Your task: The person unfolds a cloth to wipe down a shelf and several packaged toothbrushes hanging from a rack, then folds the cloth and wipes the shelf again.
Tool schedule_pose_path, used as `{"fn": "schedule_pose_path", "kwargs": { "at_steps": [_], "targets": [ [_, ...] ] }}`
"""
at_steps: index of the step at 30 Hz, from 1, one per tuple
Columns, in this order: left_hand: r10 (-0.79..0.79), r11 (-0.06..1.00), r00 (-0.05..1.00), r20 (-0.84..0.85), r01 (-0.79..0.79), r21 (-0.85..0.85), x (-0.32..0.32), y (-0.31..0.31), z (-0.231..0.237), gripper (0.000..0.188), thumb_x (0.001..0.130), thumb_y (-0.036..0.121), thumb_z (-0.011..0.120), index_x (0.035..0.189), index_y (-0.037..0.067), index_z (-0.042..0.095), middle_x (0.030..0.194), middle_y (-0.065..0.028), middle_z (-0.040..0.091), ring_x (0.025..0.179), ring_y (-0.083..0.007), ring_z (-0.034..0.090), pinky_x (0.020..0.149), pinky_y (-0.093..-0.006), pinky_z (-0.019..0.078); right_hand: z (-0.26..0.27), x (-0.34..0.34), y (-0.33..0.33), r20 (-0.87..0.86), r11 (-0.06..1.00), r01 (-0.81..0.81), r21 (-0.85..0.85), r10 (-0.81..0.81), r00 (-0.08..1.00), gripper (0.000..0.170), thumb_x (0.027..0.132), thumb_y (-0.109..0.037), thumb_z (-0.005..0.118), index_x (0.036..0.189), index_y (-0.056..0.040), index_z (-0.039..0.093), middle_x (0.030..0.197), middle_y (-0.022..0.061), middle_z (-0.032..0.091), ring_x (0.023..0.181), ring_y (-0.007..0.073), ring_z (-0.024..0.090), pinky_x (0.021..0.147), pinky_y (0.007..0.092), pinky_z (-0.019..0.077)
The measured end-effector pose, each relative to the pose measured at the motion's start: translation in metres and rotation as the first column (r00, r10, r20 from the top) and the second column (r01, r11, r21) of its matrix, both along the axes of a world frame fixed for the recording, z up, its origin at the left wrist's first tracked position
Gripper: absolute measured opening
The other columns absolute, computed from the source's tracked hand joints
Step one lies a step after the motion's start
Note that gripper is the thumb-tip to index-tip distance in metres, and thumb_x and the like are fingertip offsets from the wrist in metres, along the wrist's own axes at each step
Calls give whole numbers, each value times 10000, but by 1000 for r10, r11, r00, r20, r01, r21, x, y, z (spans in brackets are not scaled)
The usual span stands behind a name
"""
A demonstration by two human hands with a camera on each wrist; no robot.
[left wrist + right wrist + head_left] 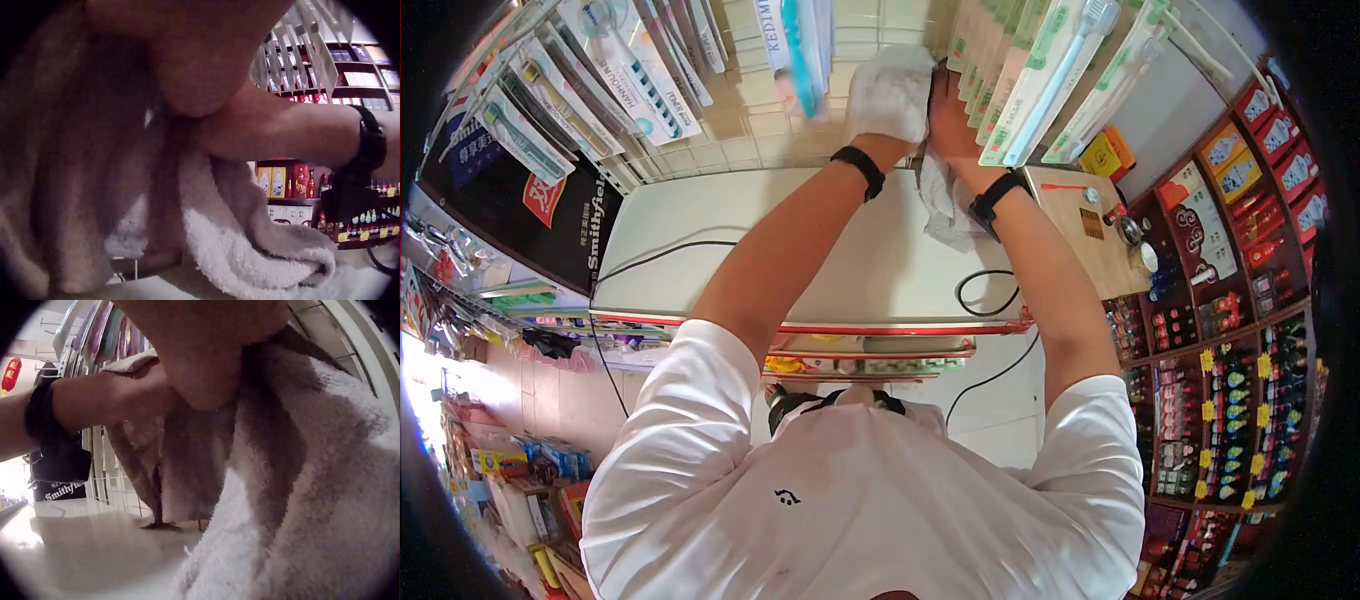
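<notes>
A pale, fluffy cloth covers most of my left hand in the head view, so those fingers are hidden. Beside it, my right hand grips the cloth, and a length of it hangs down onto the white shelf. The left wrist view has my left hand across the top, near my right hand, with cloth folds hanging beneath. In the right wrist view, the cloth falls in wide folds below my right hand; fingertips are out of sight.
Packaged toothbrushes hang at left, and more hang close to my right hand. A wire grid backs the white shelf. A black cable loops over its front edge. Stocked shelves stand at right.
</notes>
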State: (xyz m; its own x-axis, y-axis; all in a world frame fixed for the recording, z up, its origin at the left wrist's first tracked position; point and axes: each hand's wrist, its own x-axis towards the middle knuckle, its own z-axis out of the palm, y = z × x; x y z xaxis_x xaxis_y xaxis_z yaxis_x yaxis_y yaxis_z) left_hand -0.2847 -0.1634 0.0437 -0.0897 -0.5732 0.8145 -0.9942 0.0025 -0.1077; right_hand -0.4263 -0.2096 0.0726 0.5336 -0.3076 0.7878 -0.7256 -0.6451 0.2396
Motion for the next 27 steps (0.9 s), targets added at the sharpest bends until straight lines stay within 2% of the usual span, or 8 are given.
{"fn": "schedule_pose_path", "kwargs": {
  "at_steps": [6, 8, 11, 15, 17, 21, 24, 27],
  "targets": [
    [140, 978, 989, -56, -129, 165, -17, 12, 58, 313, 809, 263, 643, 1064, 84, 684, 1042, -132, 694, 1028, -324, 639, 887, -511, 470, 3, 2, -21, -73, 993, 62, -99, -69, 995, 417, 884, -157, 617, 1261, 22, 603, 1181, 228, 651, 1126, 410, 616, 970, 501, 481],
    [114, 988, 992, -49, -108, 115, -12, 4, 59, 312, 801, 260, 641, 1058, 89, 679, 1033, -128, 690, 1023, -334, 637, 869, -512, 471, 4, -2, -33, 72, 960, -174, -218, 194, 978, 446, 847, -175, 664, 1243, 18, 599, 1059, 239, 677, 1034, 422, 647, 925, 504, 496],
    [65, 997, 996, -57, -63, 46, -12, 1, 61, 330, 784, 265, 644, 1062, 88, 670, 1028, -128, 686, 1014, -354, 634, 854, -514, 472, 48, -8, 24, -68, 999, -29, 20, 30, 997, 473, 818, -202, 705, 1225, 14, 598, 969, 233, 687, 968, 433, 661, 891, 509, 503],
    [-30, 998, 994, -101, 36, 55, -11, 1, 53, 354, 785, 262, 640, 1086, 75, 656, 1038, -153, 685, 992, -396, 628, 865, -533, 467, 41, -8, 9, -88, 994, -55, -91, 47, 995, 476, 809, -205, 724, 1207, 23, 597, 950, 237, 685, 958, 432, 664, 891, 517, 501],
    [-16, 999, 997, -75, 13, -31, -13, 3, 41, 352, 800, 263, 632, 1097, 76, 660, 1038, -156, 685, 998, -395, 626, 869, -536, 466, 19, -1, -15, 27, 976, -213, 44, 212, 977, 542, 816, -237, 743, 1250, 44, 578, 1043, 265, 671, 1042, 449, 637, 946, 527, 480],
    [21, 998, 995, -96, -16, 57, -17, 18, 50, 377, 852, 289, 615, 1161, 79, 666, 1042, -145, 694, 1023, -385, 614, 890, -535, 468, -11, 6, -29, 97, 981, -182, -65, 188, 977, 657, 822, -258, 754, 1346, 63, 521, 1239, 296, 606, 1175, 472, 570, 1025, 532, 438],
    [-3, 982, 1000, 18, 6, -189, -1, -3, 2, 358, 894, 335, 611, 1148, 95, 691, 1055, -126, 703, 988, -364, 622, 882, -513, 484, -20, 10, -17, 149, 979, -177, 98, 162, 976, 756, 839, -270, 745, 1443, 61, 433, 1431, 303, 475, 1311, 485, 469, 1115, 536, 382],
    [7, 998, 1000, 30, -5, -60, 6, 8, -12, 345, 921, 376, 610, 1119, 115, 717, 1102, -115, 711, 955, -352, 633, 894, -498, 491, -37, 11, -13, 128, 982, -138, 129, 121, 984, 785, 837, -252, 740, 1471, 52, 391, 1492, 289, 416, 1369, 474, 422, 1166, 531, 352]
  ]
}}
